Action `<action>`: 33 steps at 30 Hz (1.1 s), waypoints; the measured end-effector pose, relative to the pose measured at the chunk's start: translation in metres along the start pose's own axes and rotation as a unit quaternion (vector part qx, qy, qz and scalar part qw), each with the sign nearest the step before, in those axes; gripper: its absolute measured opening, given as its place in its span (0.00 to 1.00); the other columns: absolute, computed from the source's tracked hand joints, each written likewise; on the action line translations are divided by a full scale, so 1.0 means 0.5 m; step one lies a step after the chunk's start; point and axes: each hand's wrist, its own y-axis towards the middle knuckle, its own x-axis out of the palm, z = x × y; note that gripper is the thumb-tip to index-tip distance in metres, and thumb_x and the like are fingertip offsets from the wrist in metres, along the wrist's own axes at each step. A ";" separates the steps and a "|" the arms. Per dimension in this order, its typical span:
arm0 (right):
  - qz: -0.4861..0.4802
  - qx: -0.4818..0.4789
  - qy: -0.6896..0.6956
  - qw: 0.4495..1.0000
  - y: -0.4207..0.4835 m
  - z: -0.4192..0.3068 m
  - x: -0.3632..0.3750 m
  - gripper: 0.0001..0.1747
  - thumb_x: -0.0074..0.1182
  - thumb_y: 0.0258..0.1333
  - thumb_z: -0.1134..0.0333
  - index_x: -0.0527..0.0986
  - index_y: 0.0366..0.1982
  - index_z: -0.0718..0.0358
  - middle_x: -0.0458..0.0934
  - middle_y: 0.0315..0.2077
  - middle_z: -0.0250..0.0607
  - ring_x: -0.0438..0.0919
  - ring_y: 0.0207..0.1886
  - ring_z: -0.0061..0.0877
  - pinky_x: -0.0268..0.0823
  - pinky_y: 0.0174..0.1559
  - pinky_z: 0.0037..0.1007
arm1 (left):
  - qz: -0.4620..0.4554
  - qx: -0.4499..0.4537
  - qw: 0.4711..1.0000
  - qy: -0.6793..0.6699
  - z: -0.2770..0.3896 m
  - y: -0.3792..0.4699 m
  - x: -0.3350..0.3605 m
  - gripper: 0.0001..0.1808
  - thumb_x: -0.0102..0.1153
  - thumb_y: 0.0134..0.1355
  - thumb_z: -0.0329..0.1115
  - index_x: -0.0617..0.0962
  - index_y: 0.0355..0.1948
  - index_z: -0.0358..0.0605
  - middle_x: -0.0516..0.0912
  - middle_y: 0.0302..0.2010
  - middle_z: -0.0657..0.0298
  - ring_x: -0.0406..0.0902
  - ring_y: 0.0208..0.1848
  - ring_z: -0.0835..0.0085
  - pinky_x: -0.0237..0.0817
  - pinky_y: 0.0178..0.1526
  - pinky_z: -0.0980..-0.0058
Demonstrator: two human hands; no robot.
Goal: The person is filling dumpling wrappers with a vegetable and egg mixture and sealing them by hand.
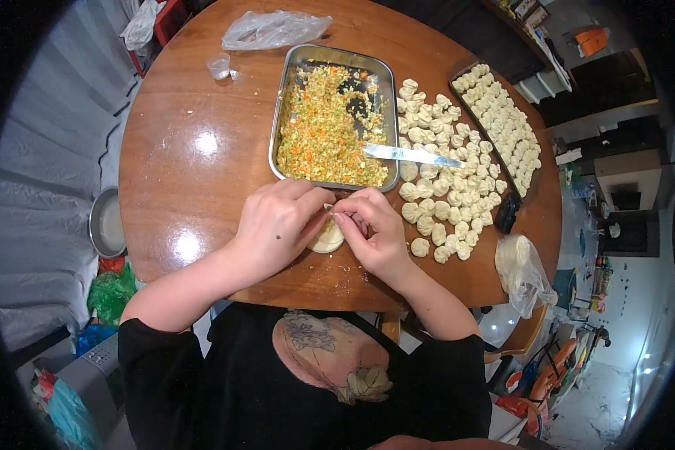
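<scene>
Between my two hands, near the table's front edge, is a round dough wrapper (326,242) with a little filling on it. My left hand (284,216) grips its far left side, and the fingertips of my right hand (374,225) pinch the dough at the upper right. My fingers hide much of the wrapper. Just beyond my hands stands a rectangular metal tray (395,101) of chopped vegetable filling (320,132) with orange bits. A flat metal spreader (413,154) rests across its right rim. Many pleated dumplings (455,185) lie on the table right of the tray.
A dark tray (486,132) full of dumplings (500,124) stands at the far right. A plastic bag of wrappers (520,270) sits at the right table edge. A small clear cup (219,66) and a crumpled plastic bag (275,29) are at the back left of the wooden table (163,152).
</scene>
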 end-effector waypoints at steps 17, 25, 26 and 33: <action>0.004 0.042 -0.035 0.999 -0.002 -0.009 -0.014 0.06 0.65 0.63 0.75 0.81 0.41 0.64 0.76 0.33 0.33 0.68 0.23 0.15 0.61 0.26 0.21 | -0.025 -0.036 0.999 -0.022 -0.001 0.005 -0.011 0.08 0.70 0.57 0.32 0.82 0.29 0.42 0.81 0.28 0.57 0.82 0.33 0.55 0.72 0.35 0.58; 0.020 0.078 -0.011 0.997 -0.002 -0.015 -0.008 0.05 0.65 0.64 0.74 0.81 0.40 0.65 0.78 0.31 0.34 0.69 0.25 0.15 0.62 0.28 0.22 | -0.046 -0.062 0.996 -0.034 -0.002 0.001 -0.007 0.06 0.70 0.60 0.33 0.84 0.32 0.43 0.83 0.29 0.58 0.84 0.34 0.56 0.73 0.36 0.60; 0.018 0.080 -0.011 0.997 -0.002 -0.015 -0.009 0.05 0.65 0.64 0.74 0.81 0.41 0.65 0.78 0.31 0.34 0.69 0.25 0.15 0.62 0.28 0.22 | -0.044 -0.065 0.996 -0.036 -0.001 0.001 -0.007 0.06 0.70 0.59 0.33 0.84 0.32 0.43 0.84 0.29 0.58 0.84 0.34 0.57 0.74 0.36 0.60; 0.032 0.069 -0.003 0.997 -0.003 -0.011 -0.005 0.06 0.66 0.63 0.74 0.83 0.41 0.64 0.79 0.32 0.34 0.72 0.26 0.15 0.63 0.28 0.21 | -0.052 -0.045 0.997 -0.032 0.001 0.001 -0.012 0.05 0.71 0.57 0.31 0.86 0.34 0.44 0.84 0.30 0.58 0.84 0.35 0.57 0.75 0.37 0.61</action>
